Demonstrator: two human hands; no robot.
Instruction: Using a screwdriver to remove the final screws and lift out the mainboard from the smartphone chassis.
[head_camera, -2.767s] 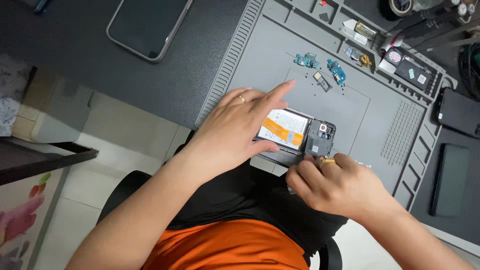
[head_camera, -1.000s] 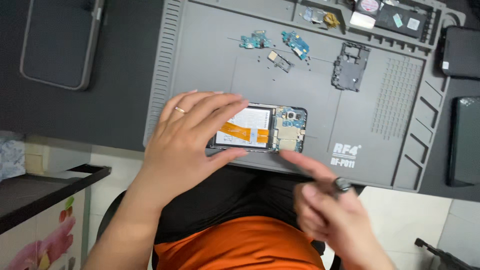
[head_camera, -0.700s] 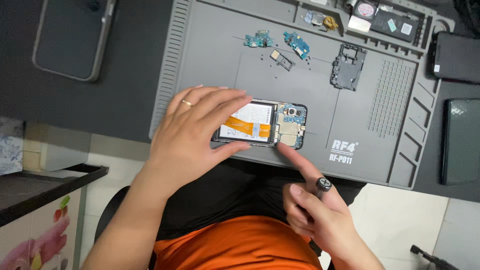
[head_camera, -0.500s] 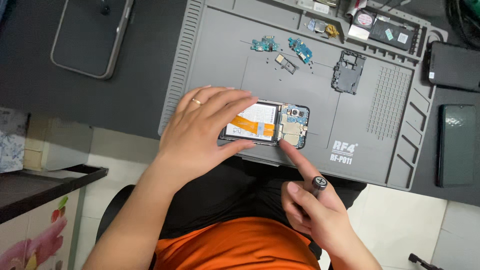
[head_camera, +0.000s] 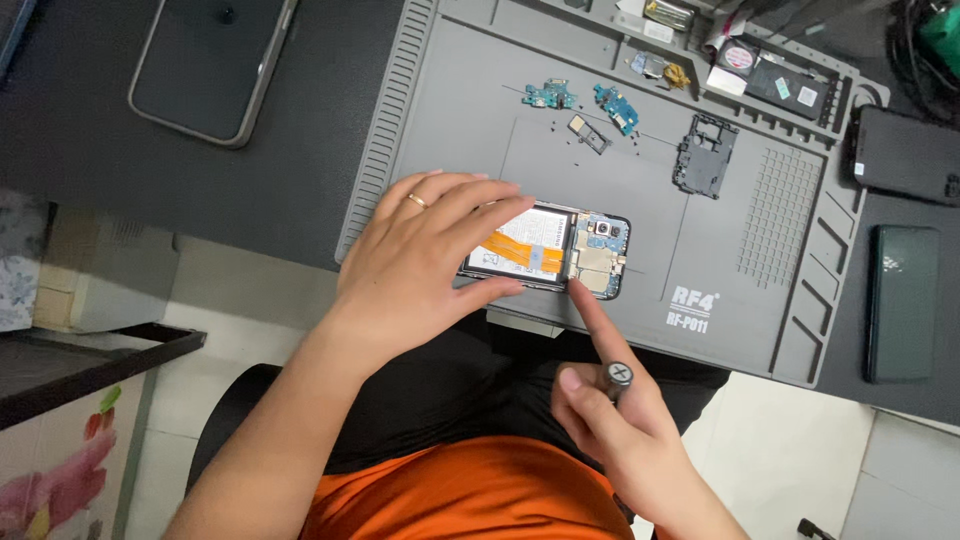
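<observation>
Grey silicone repair mat (head_camera: 740, 330) with moulded trays along its rim covers most of a dark desk, and near its front edge lies an opened smartphone with its back cover off, orange flex ribbon and bare circuit board showing (head_camera: 548, 254). On it rests the left hand (head_camera: 425, 255), a ring on one finger, its fingers spread flat over the battery end and the thumb pressed along the near side; it pins the phone rather than clasps it. Below, the right hand (head_camera: 610, 415) curls around a small dark screwdriver with a cross-marked cap (head_camera: 617, 377), while its index finger stretches forward to touch the phone's near edge just beside the board.

To do this well, the left palm should press evenly so the phone cannot slide on the mat, and the fingertip should feel gently at the frame, keeping off the ribbon. Relative to the grip, the phone sits under the left fingers and just ahead of the right fingertip, with the screwdriver held back, apart from it.

Farther up the mat lie two small blue-green circuit boards (head_camera: 582, 98) and a black plastic inner cover plate (head_camera: 706, 155); a dark phone lying screen-up (head_camera: 212, 58) rests on the desk at upper left
</observation>
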